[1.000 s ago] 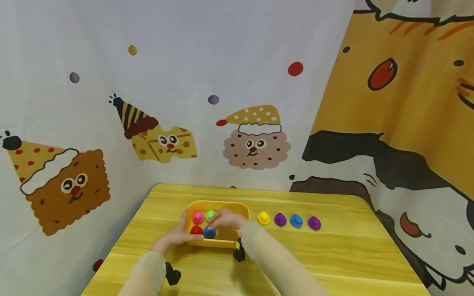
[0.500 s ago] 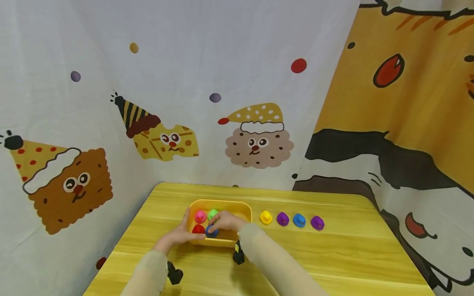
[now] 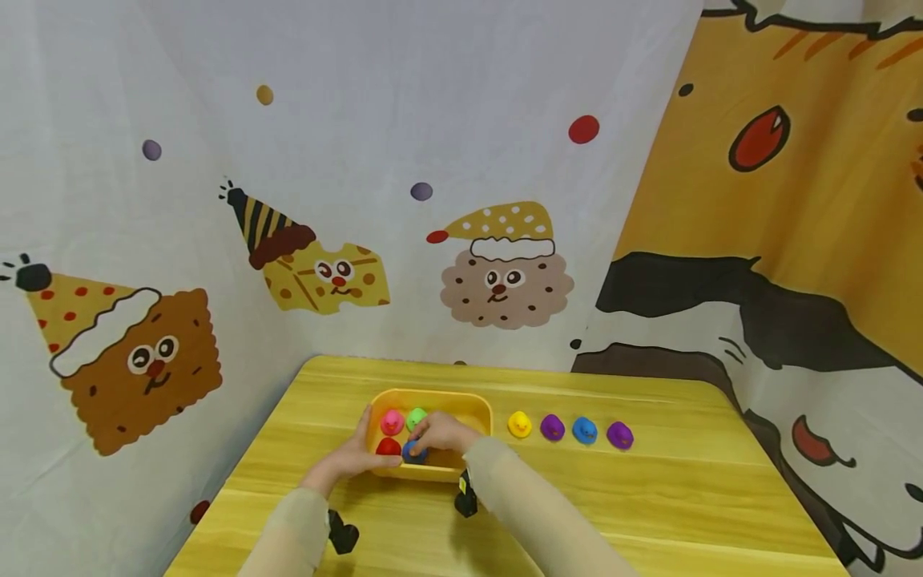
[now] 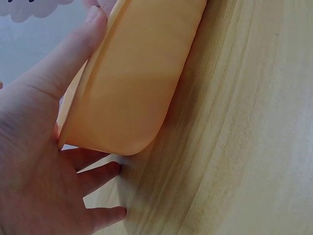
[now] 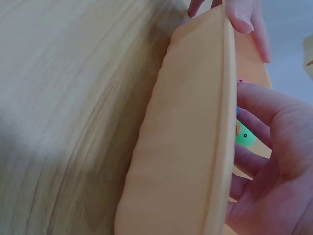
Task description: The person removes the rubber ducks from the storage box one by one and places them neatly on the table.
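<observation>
A yellow plastic bin [image 3: 479,398] holds a pink rubber duck [image 3: 392,421], a green one [image 3: 416,418], a red one [image 3: 388,447] and a blue one [image 3: 414,453]. My left hand [image 3: 351,455] grips the bin's front left corner, thumb along the front rim and fingers at the left end. Reaching over the front wall, my right hand [image 3: 445,433] pinches the blue duck inside, beside the red one. Fingers partly cover the blue duck. In the right wrist view, the bin's wall hides most of the ducks; the green duck [image 5: 244,136] shows between the fingers.
Right of the bin, a yellow duck [image 3: 519,425], a purple duck [image 3: 552,427], a blue duck [image 3: 585,430] and another purple duck [image 3: 620,435] form a row on the wooden table [image 3: 692,497]. A printed cloth [image 3: 404,144] hangs behind the table.
The view shifts slightly, moving the scene a little rightward. The right fingers close a little further round the blue duck in the bin. The left hand keeps its place at the corner.
</observation>
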A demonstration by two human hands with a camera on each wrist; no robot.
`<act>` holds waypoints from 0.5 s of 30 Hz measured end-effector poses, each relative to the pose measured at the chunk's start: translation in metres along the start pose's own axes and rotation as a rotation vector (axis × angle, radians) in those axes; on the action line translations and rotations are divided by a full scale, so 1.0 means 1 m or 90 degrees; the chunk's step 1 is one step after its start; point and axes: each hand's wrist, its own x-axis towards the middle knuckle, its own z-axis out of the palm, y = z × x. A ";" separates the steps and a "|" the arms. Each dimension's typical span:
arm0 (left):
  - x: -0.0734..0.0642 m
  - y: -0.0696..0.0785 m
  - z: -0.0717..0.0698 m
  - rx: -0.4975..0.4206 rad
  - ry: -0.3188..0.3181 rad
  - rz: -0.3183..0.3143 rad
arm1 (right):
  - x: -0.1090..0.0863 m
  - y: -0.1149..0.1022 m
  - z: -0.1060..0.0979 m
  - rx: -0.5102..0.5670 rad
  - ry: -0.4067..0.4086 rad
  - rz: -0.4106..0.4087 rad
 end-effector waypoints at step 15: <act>0.005 -0.006 0.002 -0.005 0.001 0.010 | -0.004 -0.010 -0.024 -0.004 -0.027 -0.017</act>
